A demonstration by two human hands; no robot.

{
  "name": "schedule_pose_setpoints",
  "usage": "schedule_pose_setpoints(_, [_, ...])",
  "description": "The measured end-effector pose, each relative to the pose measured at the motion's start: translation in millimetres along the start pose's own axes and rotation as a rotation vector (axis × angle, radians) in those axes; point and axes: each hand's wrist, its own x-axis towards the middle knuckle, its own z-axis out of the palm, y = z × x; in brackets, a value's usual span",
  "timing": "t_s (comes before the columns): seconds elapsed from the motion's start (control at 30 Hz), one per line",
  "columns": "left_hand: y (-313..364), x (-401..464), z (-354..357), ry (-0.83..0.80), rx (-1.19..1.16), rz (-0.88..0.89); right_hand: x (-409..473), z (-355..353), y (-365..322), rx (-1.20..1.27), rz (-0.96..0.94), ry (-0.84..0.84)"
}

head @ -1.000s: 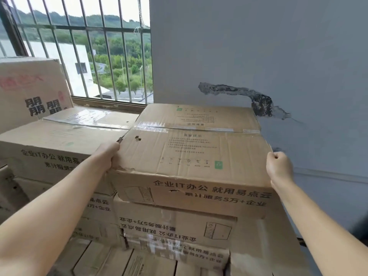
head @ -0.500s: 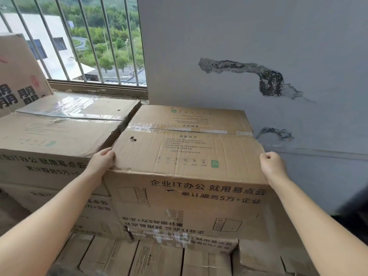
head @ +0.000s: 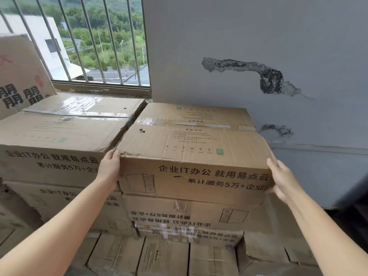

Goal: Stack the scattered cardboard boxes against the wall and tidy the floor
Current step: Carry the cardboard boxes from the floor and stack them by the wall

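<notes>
Head view, top box: the top box (head: 191, 156) sat on the right-hand stack, its far edge up against the grey wall (head: 249, 46) and its left side touching the neighbouring stack (head: 59, 136).
Head view, your left hand: your left hand (head: 109, 168) gripped the near left corner, thumb over the top edge, fingers curled round the side.
Head view, your right hand: your right hand (head: 283, 181) lay against the near right corner, fingers only loosely bent along the side panel and lower edge; I could not tell whether they hooked under it.
Head view, how it would handle: the cardboard looked creased, with a torn left corner and a small rip in the front face, so you should have judged it soft at the edges. Weight I could not read; two hands suggested bulk.
Head view, where to hold: low on both side panels, away from the torn corner.
Head view, edges: the box overhung the lower box (head: 185, 214) slightly at the front.
Head view, room: none to the left or behind; open space showed only to the right, along the wall, and towards you.
</notes>
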Motion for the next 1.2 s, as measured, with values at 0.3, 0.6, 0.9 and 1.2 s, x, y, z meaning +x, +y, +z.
schedule_pose_setpoints(0.3, [-15, 3, -5, -0.003, 0.039, 0.026, -9, 4, 12, -0.024, 0.029, -0.019])
schedule_pose_setpoints(0.6, [6, -61, -21, -0.044, 0.296, 0.477, -63, 6, 6, -0.612, -0.410, 0.146])
schedule_pose_setpoints(0.9, [-17, -127, -39, -0.564, 0.249, 0.615, -225, 9, 91, -0.324, -0.411, 0.191])
schedule_pose_setpoints(1.2, [-92, -216, -50, -0.837, 0.286, 0.450, -403, -24, 223, -0.106, -0.093, 0.549])
